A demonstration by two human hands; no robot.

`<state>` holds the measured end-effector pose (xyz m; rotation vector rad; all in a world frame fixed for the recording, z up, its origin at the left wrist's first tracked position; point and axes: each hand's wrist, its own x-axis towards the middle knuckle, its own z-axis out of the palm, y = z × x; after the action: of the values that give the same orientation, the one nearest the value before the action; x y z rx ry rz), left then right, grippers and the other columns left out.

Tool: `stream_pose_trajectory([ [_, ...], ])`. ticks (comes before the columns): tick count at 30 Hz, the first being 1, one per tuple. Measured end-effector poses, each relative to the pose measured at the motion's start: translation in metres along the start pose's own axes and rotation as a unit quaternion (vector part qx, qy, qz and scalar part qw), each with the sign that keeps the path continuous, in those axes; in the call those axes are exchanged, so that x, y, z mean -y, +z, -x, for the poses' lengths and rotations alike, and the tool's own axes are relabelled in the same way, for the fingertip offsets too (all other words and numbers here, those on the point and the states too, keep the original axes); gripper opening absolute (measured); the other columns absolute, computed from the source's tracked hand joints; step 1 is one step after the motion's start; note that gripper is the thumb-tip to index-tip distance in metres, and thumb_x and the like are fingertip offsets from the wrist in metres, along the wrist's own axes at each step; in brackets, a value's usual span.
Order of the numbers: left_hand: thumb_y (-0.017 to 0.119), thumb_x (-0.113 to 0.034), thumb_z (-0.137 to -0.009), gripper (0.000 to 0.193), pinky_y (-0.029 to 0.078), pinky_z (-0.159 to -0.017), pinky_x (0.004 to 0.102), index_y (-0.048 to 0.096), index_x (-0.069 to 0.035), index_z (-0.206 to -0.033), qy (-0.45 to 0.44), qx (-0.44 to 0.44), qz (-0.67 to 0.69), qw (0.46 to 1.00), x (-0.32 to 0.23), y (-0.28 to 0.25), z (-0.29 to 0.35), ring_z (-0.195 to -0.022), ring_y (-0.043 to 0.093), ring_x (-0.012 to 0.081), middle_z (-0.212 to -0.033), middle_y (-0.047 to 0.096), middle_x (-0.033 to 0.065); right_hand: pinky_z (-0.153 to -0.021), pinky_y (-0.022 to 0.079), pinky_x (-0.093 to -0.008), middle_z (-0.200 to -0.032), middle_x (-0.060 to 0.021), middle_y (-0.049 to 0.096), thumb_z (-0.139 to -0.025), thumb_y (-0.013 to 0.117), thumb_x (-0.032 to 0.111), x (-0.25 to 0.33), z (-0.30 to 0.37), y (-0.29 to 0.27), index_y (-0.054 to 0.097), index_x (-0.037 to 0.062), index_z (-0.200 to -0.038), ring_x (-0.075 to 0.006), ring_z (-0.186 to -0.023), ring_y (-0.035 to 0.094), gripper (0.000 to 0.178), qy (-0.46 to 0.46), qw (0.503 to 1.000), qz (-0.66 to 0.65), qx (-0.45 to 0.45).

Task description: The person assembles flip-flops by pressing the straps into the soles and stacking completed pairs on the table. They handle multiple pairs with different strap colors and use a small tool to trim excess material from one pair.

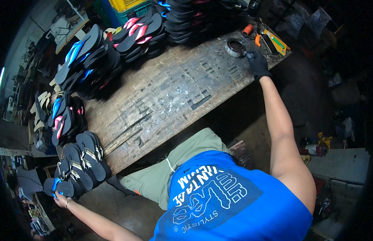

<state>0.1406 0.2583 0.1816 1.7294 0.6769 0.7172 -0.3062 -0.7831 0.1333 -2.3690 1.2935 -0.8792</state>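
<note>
At the lower left, my left hand grips the edge of a black flip-flop with a blue strap. More black flip-flops, these with pale metallic straps, stand right beside it at the table's left end. My right hand, in a black glove, is at the table's far right corner. Its fingers are closed near a round dish with a dark inside. Something greyish shows at the fingertips, too small to make out.
The worn wooden table lies between my hands. Stacked flip-flops with blue straps and pink straps line its far side. Past the dish are an orange spool, an orange-handled tool and a yellow tray.
</note>
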Motion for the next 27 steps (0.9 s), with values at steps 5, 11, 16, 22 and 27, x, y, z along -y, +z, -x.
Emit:
stream_pose_trajectory([
  [5, 0.063, -0.010, -0.102, 0.045, 0.048, -0.108, 0.0401, 0.059, -0.007, -0.146, 0.121, 0.210, 0.098, 0.965, -0.079, 0.024, 0.205, -0.121, 0.060, 0.0238, -0.139, 0.062, 0.0117, -0.104, 0.051, -0.0495, -0.127, -0.0228, 0.071, -0.094, 0.070, 0.033, -0.003, -0.065, 0.015, 0.069, 0.0062, -0.129, -0.0423, -0.123, 0.065, 0.044, -0.058, 0.996, 0.035, 0.051],
  [11, 0.068, -0.007, -0.097, 0.014, 0.050, -0.087, 0.0306, 0.068, 0.000, -0.109, 0.128, 0.312, -0.073, 0.938, -0.038, 0.135, 0.411, -0.097, 0.063, 0.0145, -0.107, 0.066, 0.0050, -0.104, 0.052, -0.0511, -0.130, -0.0226, 0.071, -0.091, 0.072, 0.042, 0.012, -0.096, 0.040, 0.074, 0.0128, -0.128, -0.0430, -0.120, 0.067, 0.047, -0.034, 0.979, 0.146, 0.139],
  [16, 0.067, -0.014, -0.091, 0.014, 0.046, -0.096, 0.0438, 0.068, 0.000, -0.096, 0.361, 0.235, -0.182, 0.884, -0.038, 0.172, 0.471, -0.105, 0.060, 0.0335, -0.107, 0.061, 0.0186, -0.104, 0.051, -0.0484, -0.125, -0.0214, 0.072, -0.094, 0.069, 0.035, 0.006, -0.093, 0.025, 0.068, 0.0111, -0.134, -0.0406, -0.122, 0.066, 0.047, -0.049, 0.994, 0.036, 0.091],
  [22, 0.073, -0.018, -0.089, 0.027, 0.060, -0.055, 0.0404, 0.058, 0.001, -0.100, -0.051, 0.483, -0.005, 0.874, -0.037, 0.221, 0.553, -0.067, 0.070, 0.0251, -0.085, 0.066, 0.0141, -0.062, 0.049, -0.0268, -0.079, 0.0028, 0.066, -0.099, 0.076, 0.024, 0.070, 0.048, 0.060, 0.074, 0.0083, -0.106, -0.0085, -0.066, 0.058, 0.017, 0.005, 0.885, -0.413, 0.216],
  [27, 0.079, -0.026, -0.083, 0.043, 0.061, -0.056, 0.0441, 0.053, 0.001, -0.104, 0.020, 0.516, -0.119, 0.848, -0.019, 0.233, 0.552, -0.070, 0.073, 0.0293, -0.085, 0.069, 0.0177, -0.079, 0.057, -0.0345, -0.099, -0.0083, 0.075, -0.100, 0.072, 0.017, 0.165, 0.212, 0.082, 0.071, 0.0020, -0.112, -0.0197, -0.090, 0.072, 0.020, -0.101, 0.876, -0.334, 0.333],
])
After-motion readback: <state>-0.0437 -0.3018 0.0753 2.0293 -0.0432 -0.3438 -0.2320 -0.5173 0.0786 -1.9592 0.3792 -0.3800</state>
